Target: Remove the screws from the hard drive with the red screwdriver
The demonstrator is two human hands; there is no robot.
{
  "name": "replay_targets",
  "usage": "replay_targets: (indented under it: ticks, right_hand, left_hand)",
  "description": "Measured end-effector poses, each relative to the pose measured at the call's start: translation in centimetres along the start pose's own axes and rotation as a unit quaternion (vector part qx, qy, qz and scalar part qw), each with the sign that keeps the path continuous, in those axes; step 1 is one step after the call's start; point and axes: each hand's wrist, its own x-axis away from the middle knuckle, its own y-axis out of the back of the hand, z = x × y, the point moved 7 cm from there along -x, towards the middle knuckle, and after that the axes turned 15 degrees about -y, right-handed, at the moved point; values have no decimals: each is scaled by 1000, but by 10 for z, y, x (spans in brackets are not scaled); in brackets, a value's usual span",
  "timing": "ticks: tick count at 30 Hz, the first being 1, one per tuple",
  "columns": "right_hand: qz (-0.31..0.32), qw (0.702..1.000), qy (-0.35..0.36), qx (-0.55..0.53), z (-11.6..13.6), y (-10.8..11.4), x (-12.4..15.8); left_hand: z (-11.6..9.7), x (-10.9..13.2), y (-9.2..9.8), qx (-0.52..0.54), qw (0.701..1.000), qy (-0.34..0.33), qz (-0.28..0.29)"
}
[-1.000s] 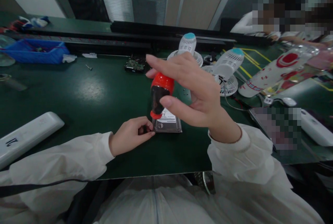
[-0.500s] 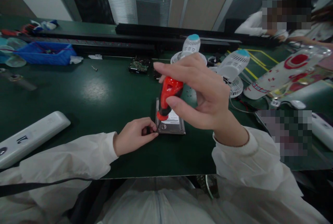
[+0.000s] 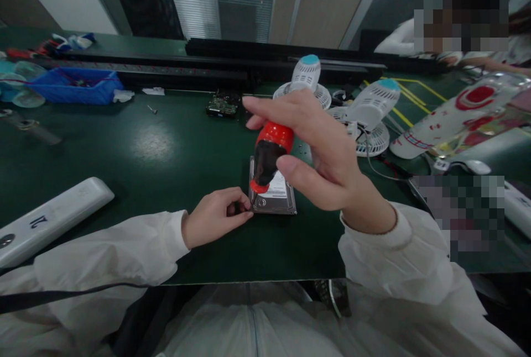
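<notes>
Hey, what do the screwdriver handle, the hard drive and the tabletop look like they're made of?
Screwdriver, held in the right hand: the handle looks like moulded plastic, perhaps rubber-coated, glossy red with a black middle band that catches light.
Hard drive: a metal casing with a dull silver edge and a white paper label.
Table: probably a rubber or vinyl mat, dark green with a soft sheen.

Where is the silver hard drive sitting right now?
Head view, centre: the silver hard drive lies flat on the dark green table, just right of the left hand, under the red-and-black screwdriver held by the right hand.
</notes>
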Motion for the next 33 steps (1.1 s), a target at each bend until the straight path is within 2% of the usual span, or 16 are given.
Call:
replay_targets:
  ticks: [3,5,8,10,15,20,25,30,33]
  right_hand:
    - [-14,1000,22,3,3,2,1]
    - [-27,999,11,26,2,3,0]
    - [-2,1000,-10,16,0,0,-1]
    - [17,1000,3,-12,2,-2,-1]
    - [-25,999,19,12,2,2,0]
    - [34,999,-1,-23,0,-2,1]
    - [-3,1000,0,22,-1,1,1]
    - [33,999,-12,-16,-1,-2,1]
    - [17,1000,-12,10,-1,-1,1]
  left_hand:
    - [0,-1,0,-2,1000,-3,-3]
    - [1,-1,0,-8,1000,-7,-5]
    - [1,-1,0,-5,1000,-7,-5]
    - [2,0,0,2,1000,-5,-5]
    - [1,2,0,-5,1000,-6,-4]
    - [3,1,-1,9,1000,-2,-8]
    - [1,-1,0,-5,1000,-1,-4]
    - [0,0,0,2,1000,-2,-4]
    - [1,0,0,5,1000,0,-2]
